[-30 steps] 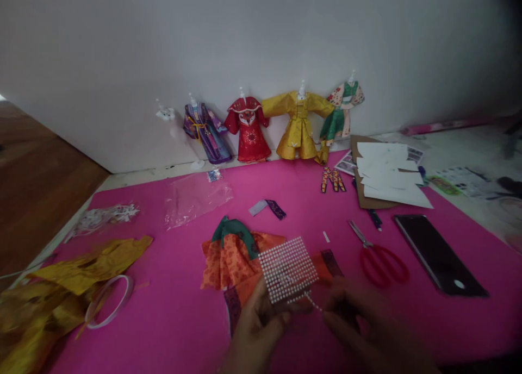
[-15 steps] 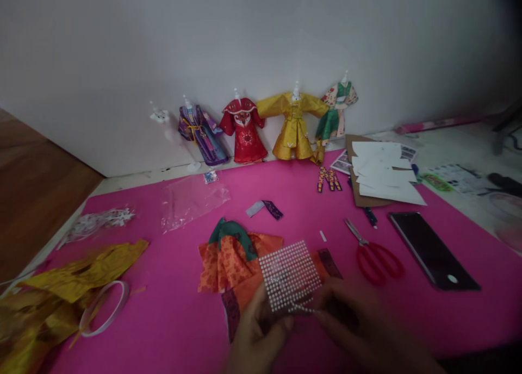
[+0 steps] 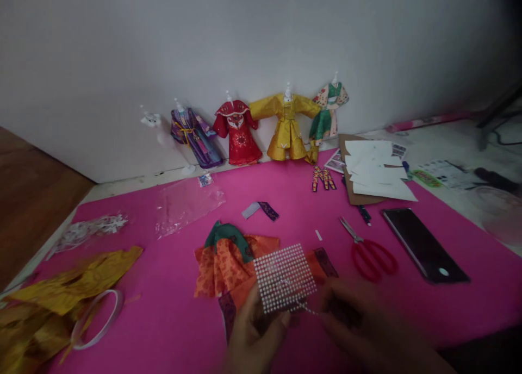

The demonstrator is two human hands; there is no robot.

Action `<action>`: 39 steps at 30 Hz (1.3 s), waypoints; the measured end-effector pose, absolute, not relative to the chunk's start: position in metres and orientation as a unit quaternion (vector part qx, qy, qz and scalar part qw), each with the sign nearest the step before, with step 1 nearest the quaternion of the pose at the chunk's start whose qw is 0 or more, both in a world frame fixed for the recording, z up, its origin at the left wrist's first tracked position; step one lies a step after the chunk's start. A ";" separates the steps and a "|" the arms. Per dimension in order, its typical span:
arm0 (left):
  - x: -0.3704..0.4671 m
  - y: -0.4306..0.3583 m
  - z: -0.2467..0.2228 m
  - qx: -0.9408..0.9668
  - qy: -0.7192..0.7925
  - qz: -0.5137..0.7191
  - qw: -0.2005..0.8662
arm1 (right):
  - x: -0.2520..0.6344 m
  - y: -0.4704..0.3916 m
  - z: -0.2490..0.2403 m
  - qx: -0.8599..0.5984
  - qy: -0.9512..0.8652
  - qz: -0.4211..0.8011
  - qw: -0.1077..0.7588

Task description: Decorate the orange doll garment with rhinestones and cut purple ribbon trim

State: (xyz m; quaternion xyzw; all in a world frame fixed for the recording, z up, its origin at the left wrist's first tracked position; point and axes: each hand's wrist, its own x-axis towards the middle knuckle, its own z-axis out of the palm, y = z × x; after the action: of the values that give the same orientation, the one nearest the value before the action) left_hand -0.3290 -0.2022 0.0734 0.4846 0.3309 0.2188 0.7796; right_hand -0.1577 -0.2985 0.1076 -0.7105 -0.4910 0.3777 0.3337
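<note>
Between my hands is a clear sheet of small pearl stickers [image 3: 285,273], set in tight rows. My left hand [image 3: 259,330] grips its lower left edge, thumb in front and fingers behind. A strip of pearls [image 3: 306,307] is partly peeled from the sheet's bottom edge and slants to the right. The fingertips of my right hand [image 3: 354,319] are closed at the free end of that strip; the hand is blurred. Beneath and behind the sheet lies orange doll clothing [image 3: 224,265] with a green waistband and dark purple borders.
Red-handled scissors [image 3: 369,254] and a phone [image 3: 424,246] lie to the right, white paper pieces [image 3: 377,170] behind them. Gold fabric [image 3: 69,284] and a tape roll [image 3: 116,314] sit at left. Doll outfits on stands, including a red dress [image 3: 240,137], line the wall.
The view has shifted slightly. My right hand has drawn a little away from the sheet, and the pearl strip now hangs at a steeper slant. My left hand keeps its hold.
</note>
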 end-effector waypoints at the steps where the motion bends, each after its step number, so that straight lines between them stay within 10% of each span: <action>1: -0.329 -0.203 0.074 0.483 0.331 0.220 0.780 | -0.158 -0.299 0.109 -0.710 -0.489 0.381 0.332; 39: -0.311 -0.214 0.092 0.487 0.451 0.325 0.673 | -0.161 -0.297 0.098 -0.737 -0.500 0.314 0.329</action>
State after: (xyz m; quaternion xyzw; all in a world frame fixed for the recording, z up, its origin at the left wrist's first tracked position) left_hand -0.3110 -0.2138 0.0915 0.4875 0.4510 0.3254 0.6731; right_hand -0.1609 -0.2966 0.0981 -0.7370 -0.5001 0.3137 0.3291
